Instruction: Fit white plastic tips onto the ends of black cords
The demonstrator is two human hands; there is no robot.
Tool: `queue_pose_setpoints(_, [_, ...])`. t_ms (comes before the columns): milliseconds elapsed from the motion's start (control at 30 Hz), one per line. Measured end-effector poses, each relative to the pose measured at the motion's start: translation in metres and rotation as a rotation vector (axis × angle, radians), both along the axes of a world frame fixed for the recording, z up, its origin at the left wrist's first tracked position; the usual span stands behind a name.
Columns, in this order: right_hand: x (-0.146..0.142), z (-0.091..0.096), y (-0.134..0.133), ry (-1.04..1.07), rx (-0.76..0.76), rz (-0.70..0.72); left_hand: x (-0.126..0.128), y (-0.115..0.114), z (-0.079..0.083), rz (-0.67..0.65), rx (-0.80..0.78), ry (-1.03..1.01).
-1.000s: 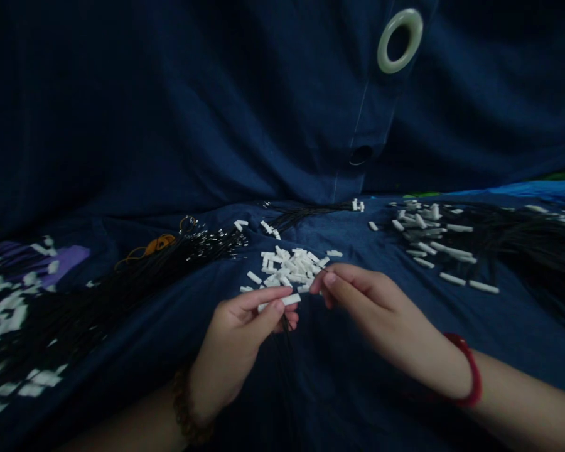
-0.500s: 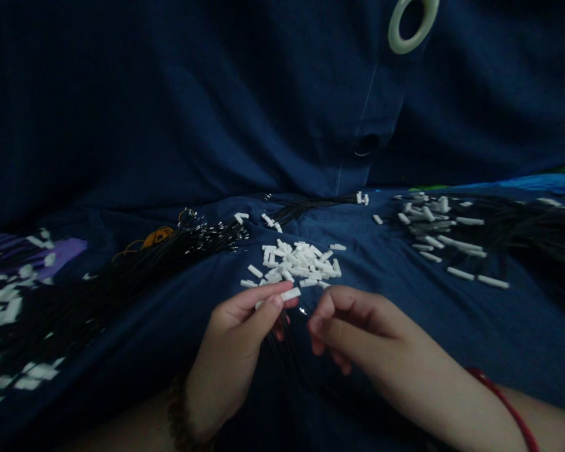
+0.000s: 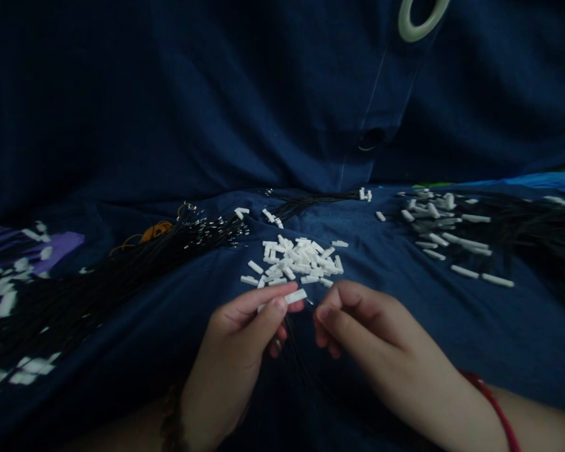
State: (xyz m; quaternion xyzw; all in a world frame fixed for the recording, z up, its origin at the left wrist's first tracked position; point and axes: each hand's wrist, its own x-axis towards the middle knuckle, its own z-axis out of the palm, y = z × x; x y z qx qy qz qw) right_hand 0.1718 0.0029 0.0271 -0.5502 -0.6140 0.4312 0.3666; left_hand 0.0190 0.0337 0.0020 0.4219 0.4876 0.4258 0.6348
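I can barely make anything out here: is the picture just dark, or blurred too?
Head view: dim light, the dark blue cloth sinks into shadow, no glare. Centre fairly sharp: the left hand pinching a short white plastic tube, the right hand, the pile of white tubes. Head view's left edge: the white pieces among black cords smear into blur.

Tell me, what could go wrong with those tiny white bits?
1. The left hand pinches one white bit only by its end. It might slip into the pile just behind and get lost among the others.
2. The room is dim and the cloth is dark, so the right hand could miss the bit's small end.
3. The black cords lie loose nearby, and an arm might drag and tangle them.
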Motion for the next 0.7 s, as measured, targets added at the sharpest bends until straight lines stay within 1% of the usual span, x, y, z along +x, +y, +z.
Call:
queue_pose_setpoints(400, [-0.004, -0.007, -0.001, -0.064, 0.047, -0.007, 0.003, -0.002, 0.003, 0.012, -0.038, -0.009])
queue_pose_setpoints(700, [-0.004, -0.011, -0.002, -0.052, 0.104, -0.021, 0.004, -0.003, 0.005, 0.014, -0.054, -0.007])
